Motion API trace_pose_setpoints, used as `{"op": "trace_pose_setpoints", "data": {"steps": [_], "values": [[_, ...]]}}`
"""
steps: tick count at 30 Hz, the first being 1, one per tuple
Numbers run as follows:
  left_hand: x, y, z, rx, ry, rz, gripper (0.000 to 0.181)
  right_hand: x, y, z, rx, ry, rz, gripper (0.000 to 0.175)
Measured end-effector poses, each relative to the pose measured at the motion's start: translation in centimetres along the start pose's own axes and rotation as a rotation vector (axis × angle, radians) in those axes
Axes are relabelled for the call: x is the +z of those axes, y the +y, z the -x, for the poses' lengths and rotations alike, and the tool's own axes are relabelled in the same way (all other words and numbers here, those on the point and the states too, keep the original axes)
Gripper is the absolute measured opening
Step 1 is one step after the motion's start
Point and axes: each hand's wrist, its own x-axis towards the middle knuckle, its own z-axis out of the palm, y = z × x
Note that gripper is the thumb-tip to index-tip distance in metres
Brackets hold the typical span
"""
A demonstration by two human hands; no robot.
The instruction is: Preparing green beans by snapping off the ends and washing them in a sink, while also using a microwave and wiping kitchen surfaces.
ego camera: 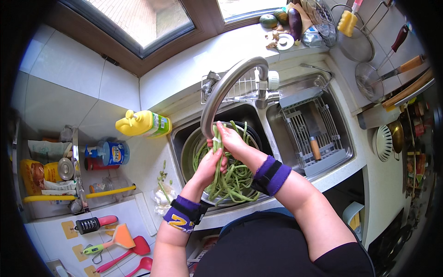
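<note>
Both hands grip one bundle of long green beans [217, 173] beneath the outlet of the curved steel faucet [221, 90]. My left hand [209, 165] is closed around the bundle lower down. Just above it, my right hand [228, 136] wraps the upper part, close to the faucet mouth. Water appears to run over the beans there. The lower ends hang into a metal basin [188, 152] in the left sink bowl, where more long beans [238, 180] lie tangled. Part of the basin is hidden by my hands and forearms.
A grey drying rack [294, 135] with a wooden-handled tool [315, 148] sits in the right sink bowl. Left of the sink stand a yellow detergent bottle [145, 123] and bean trimmings on a plastic bag [164, 195]. An eggplant [295, 24] lies on the windowsill.
</note>
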Motion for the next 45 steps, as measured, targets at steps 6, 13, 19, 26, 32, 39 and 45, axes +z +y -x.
{"op": "trace_pose_setpoints", "data": {"steps": [6,13,19,26,32,39,45], "values": [[-0.8,1.1,-4.5,0.321,0.234,0.318,0.015,-0.3,3.3,1.3,-0.213,0.033,0.197,0.059],[1.6,2.6,-5.5,0.346,0.235,0.376,0.021,-0.8,1.7,4.6,-0.255,0.062,0.514,0.042],[1.4,2.8,-4.9,0.299,0.249,-0.083,0.026,-0.8,0.7,5.5,-0.419,0.061,0.738,0.046],[-0.4,5.2,-5.5,0.449,0.371,0.272,0.014,-1.4,1.4,7.1,-0.351,-0.099,0.846,0.036],[0.4,8.5,-5.7,0.567,0.396,0.351,0.026,-0.9,1.1,5.6,-0.550,-0.048,0.778,0.022],[0.2,12.2,-6.0,0.594,0.410,0.310,0.026,-2.2,3.1,7.0,-0.578,-0.056,0.700,0.028],[1.0,15.7,-4.1,0.645,0.247,0.288,0.025,-4.5,7.4,9.1,-0.507,-0.173,0.821,0.022]]}}
